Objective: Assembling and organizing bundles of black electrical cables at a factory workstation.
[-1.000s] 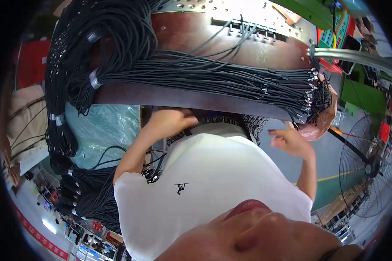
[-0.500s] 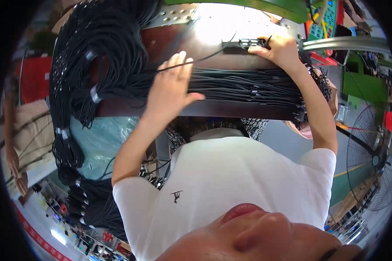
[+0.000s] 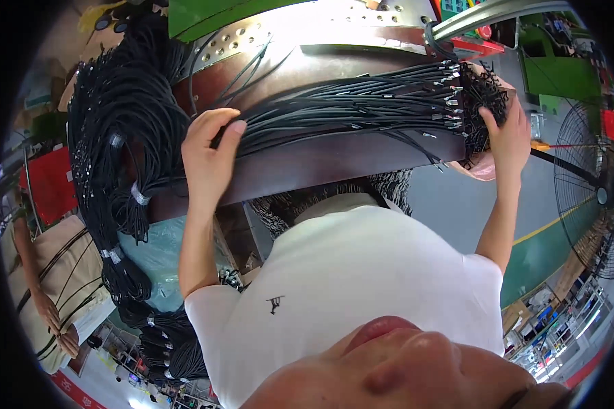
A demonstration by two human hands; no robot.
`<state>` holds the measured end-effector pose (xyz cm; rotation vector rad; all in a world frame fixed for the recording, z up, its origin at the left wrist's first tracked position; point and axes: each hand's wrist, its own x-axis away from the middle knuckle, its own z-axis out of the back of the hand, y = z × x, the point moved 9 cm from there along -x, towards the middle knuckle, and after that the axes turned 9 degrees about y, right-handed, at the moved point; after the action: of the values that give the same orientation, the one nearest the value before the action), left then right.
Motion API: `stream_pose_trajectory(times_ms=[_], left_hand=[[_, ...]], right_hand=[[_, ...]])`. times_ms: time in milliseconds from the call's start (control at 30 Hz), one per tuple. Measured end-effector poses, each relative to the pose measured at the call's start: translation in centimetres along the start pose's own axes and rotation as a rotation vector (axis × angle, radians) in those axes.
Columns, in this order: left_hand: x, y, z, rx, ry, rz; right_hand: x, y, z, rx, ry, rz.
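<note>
A thick bundle of black cables [image 3: 334, 105] lies lengthwise across the dark brown tabletop [image 3: 320, 160]. Silvery connector ends [image 3: 450, 102] show at its right end. My left hand [image 3: 208, 153] curls round the left part of the bundle, with cables passing between thumb and fingers. At the table's right end, my right hand [image 3: 510, 143] has its thumb and fingers apart and holds nothing visible. It is beside a pink-rimmed bag [image 3: 483, 169] full of short black pieces [image 3: 481, 95].
Coiled, tied black cables [image 3: 126, 102] hang over the table's left end. A metal bar [image 3: 498, 20] reaches in at the back right. Green machine parts [image 3: 215, 17] stand behind, a fan [image 3: 587, 184] at right. Another person's hands [image 3: 54, 324] are at far left.
My left hand has gone from lying flat on the cables to curling round them farther left. My right hand has left the black fixture at the back and come right and nearer.
</note>
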<state>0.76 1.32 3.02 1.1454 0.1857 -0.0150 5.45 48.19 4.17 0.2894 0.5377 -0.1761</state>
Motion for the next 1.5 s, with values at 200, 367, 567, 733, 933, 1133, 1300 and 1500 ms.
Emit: stream_pose_trajectory(times_ms=[200, 367, 567, 733, 933, 1133, 1300, 1500], left_hand=[[0.7, 4.1, -13.3, -0.484, -0.744, -0.285], [-0.3, 5.0, -24.7, 0.139, -1.269, 0.354], [2.3, 8.4, -22.7, 0.521, -0.959, 0.529], [4.9, 7.2, -19.6, 0.577, -0.652, 0.437], [4.7, 3.0, -14.8, 0.636, -0.237, 0.415], [7.0, 0.0, -11.8, 0.907, -0.166, 0.62], [8.1, -2.0, -11.9, 1.007, -0.099, 0.795], [8.2, -1.8, -11.4, 1.074, -0.05, 0.813]], right_hand=[[8.0, -12.8, 6.8, -0.874, -0.087, 0.402], [4.9, -13.5, 4.5, -0.827, -0.056, 0.298], [3.8, -11.7, 3.6, -1.349, -0.251, -0.051], [-1.7, -14.4, 3.1, -1.993, -0.26, -0.567], [0.9, -24.4, 2.0, -1.919, -1.021, -0.504], [-3.8, -24.8, 5.4, -1.418, -0.32, 0.75], [-6.2, -23.0, -2.4, -0.929, -0.238, 0.409], [-3.3, -25.5, 4.8, -1.086, -0.033, 0.578]])
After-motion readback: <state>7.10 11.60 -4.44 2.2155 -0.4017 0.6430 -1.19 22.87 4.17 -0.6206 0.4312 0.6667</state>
